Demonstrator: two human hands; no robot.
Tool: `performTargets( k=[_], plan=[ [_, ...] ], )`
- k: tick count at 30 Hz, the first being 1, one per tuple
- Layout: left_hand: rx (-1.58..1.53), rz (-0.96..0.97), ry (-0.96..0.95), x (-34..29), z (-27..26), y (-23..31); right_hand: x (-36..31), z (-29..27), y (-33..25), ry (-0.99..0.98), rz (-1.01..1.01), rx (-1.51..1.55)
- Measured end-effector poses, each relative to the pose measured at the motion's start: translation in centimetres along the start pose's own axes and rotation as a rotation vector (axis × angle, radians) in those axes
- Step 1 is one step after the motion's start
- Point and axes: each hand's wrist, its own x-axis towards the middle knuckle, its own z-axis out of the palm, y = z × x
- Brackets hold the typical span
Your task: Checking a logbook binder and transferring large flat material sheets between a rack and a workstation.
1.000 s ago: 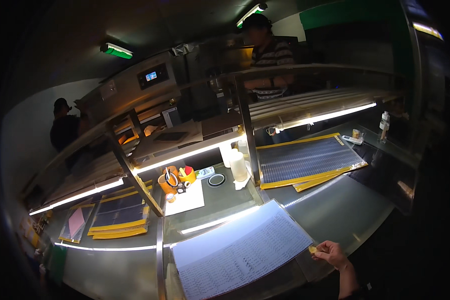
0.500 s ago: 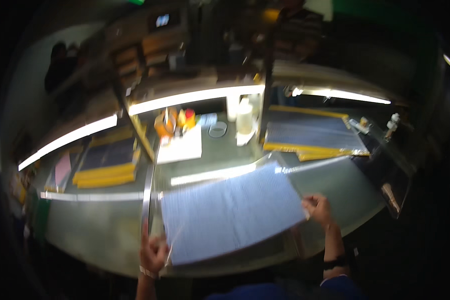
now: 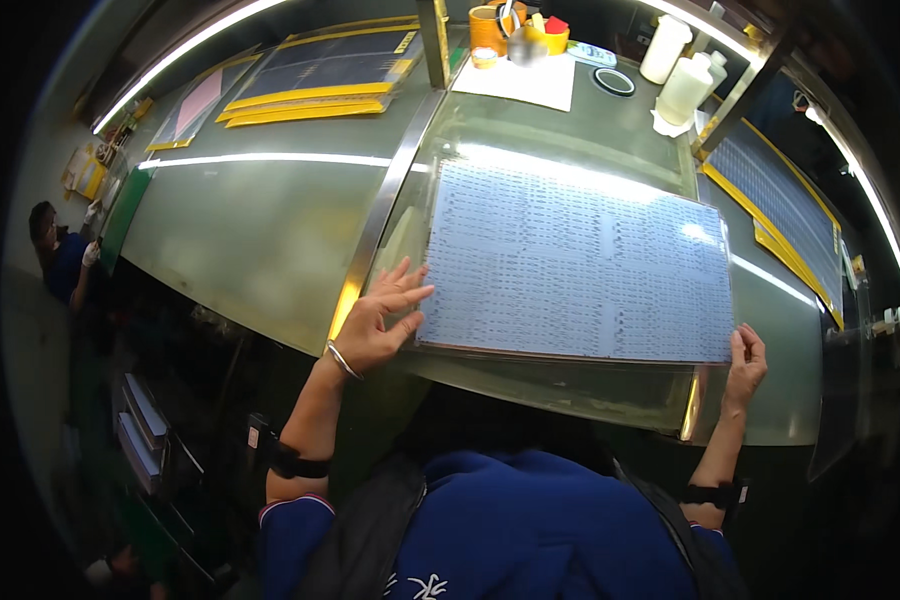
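Observation:
A pale blue rectangular sheet covered in rows of tiny dark marks lies on a glass-topped table, under a glossy clear layer. At its left edge is my left hand, open, with spread fingers reaching the border; the fingertips seem to touch it. My right hand is closed at the near right corner, thumb and fingers against the sheet's edge. Part of that grip is hidden behind the thumb.
Yellow-edged dark panels lie stacked at the back left, with more panels at right. White bottles, a tape roll and orange containers stand behind. A metal strip crosses the table. A person is at far left.
The view has tilted down and turned left. The sheet, held at two corners before, now lies flatter on the table. My left hand has opened from its grip; the right stays at the corner.

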Motion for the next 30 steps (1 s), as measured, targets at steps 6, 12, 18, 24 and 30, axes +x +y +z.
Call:
performTargets(
  k=[6,12,18,24,30],
  plan=[
    [0.099,0.021,-0.114,-0.8,0.4,-0.3,-0.1,-0.4,0.5,0.036,0.072,0.152],
    [0.106,0.005,-0.187,-0.3,-0.1,-0.3,0.1,0.1,0.1,0.048,0.073,0.159],
    [0.11,0.001,-0.226,-0.1,-0.1,-0.2,0.0,0.1,-0.3,0.057,0.071,0.145],
    [0.133,0.001,-0.218,-0.3,0.0,-0.2,-0.1,-0.1,-0.3,0.056,0.068,0.153],
    [0.164,-0.022,-0.191,-0.4,-0.1,0.0,0.0,0.6,-0.5,0.059,0.073,0.143]
  ],
)
